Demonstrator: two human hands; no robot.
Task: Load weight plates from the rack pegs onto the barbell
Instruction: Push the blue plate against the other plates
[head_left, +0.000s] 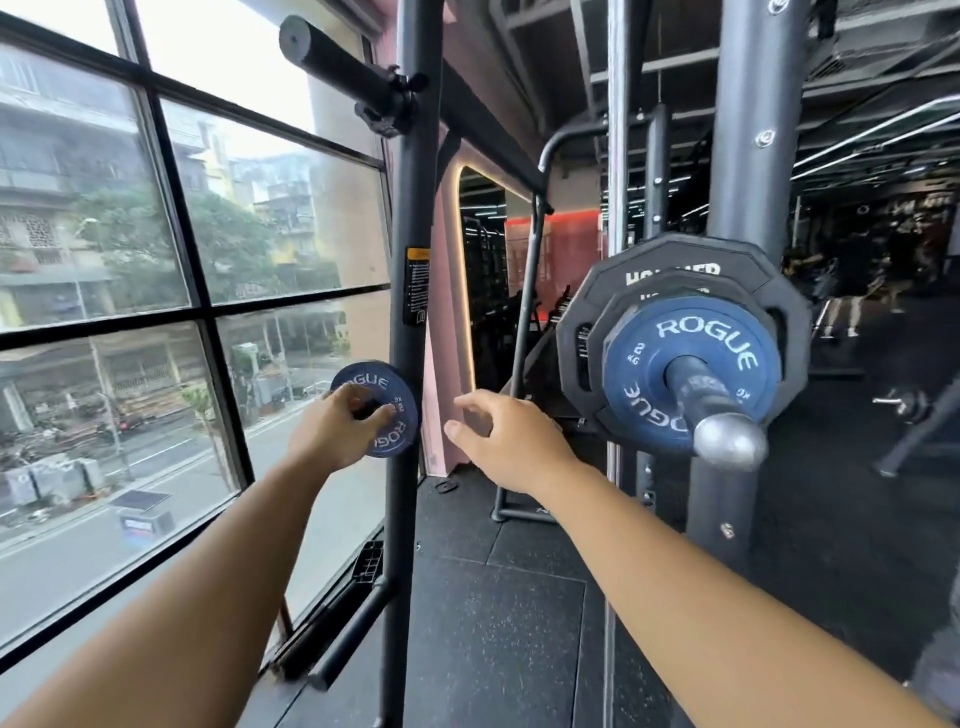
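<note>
Barely begun: one small plate in hand, barbell sleeve (332, 62) above bare.
Fingers of the left hand (332, 431) clamp a small blue Rogue plate (397, 434) beside the rack upright (410, 234); right hand (506, 441) fingers apart, empty. Other plates (691, 338) remain on the rack peg (722, 415).

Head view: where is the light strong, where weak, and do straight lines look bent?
Head view: daylight through the window is strong and washes out the sky; the gym behind the plates is dim; the wide lens bows the window bars and the post; the far background is soft.
</note>
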